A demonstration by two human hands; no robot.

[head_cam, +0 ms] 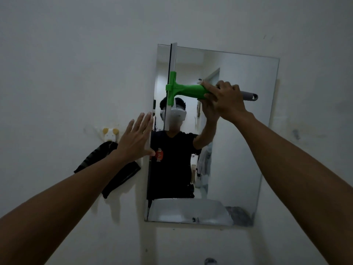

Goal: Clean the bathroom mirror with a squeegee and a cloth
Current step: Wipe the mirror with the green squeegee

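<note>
A frameless rectangular mirror hangs on the white wall. My right hand grips the green handle of a squeegee, held sideways. Its long white blade with a black rubber edge stands vertical against the glass near the mirror's left edge. My left hand is flat and open, fingers spread, pressed at the mirror's left edge. A dark cloth hangs on the wall left of the mirror, partly behind my left forearm.
A small yellow-and-white animal-shaped wall hook holds the cloth. The mirror reflects a person in a black shirt, a white sink and a doorway. A dark fixture shows at the bottom edge.
</note>
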